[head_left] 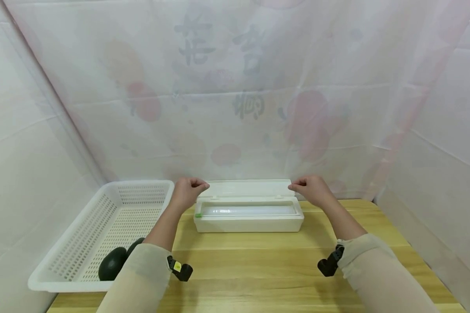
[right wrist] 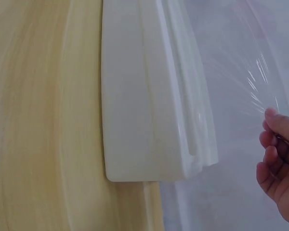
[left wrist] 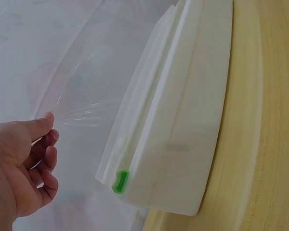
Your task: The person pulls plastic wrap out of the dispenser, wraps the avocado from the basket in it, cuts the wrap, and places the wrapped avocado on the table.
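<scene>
The left sleeve (head_left: 135, 276) partly hides one dark object (head_left: 133, 246); both wrist views crop the box (left wrist: 183, 106) at top.

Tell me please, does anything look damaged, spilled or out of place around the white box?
Nothing really stands out. The white box sits upright on the wooden table, its lid open. The clear film creases where the left hand and right hand pinch it, apparently just from pulling.

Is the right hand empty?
No, the right hand pinches clear film, which stretches in creases from its fingertips.
</scene>
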`<state>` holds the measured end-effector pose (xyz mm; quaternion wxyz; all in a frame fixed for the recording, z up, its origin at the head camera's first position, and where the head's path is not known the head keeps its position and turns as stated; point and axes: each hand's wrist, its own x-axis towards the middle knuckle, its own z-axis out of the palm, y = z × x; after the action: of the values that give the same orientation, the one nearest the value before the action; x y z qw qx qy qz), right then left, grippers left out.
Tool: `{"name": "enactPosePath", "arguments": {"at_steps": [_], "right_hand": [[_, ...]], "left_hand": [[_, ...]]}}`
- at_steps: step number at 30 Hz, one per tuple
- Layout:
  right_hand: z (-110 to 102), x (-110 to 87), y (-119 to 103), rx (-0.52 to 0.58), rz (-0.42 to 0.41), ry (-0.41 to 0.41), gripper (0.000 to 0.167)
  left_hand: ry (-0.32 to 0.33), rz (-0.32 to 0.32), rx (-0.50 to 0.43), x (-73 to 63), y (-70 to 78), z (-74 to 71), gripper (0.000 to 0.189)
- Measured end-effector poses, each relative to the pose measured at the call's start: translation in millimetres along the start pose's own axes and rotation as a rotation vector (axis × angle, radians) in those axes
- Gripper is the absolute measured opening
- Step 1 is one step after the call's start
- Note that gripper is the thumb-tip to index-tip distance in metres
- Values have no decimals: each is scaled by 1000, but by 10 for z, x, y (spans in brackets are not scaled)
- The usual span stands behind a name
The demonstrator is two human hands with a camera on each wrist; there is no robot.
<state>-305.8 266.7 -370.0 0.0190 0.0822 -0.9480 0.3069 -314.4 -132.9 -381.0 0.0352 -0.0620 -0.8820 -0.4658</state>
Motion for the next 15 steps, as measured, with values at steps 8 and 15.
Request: {"name": "enactPosePath", "arguments": {"at_steps": [8,15], "right_hand": [[-73,52,-98,17,18,20,36],[-130,96,-179,30,14,52,35]], "left_hand": [[52,21,-67,17,73,-38,20],[84,23,-56,33,148,-101,21]]}}
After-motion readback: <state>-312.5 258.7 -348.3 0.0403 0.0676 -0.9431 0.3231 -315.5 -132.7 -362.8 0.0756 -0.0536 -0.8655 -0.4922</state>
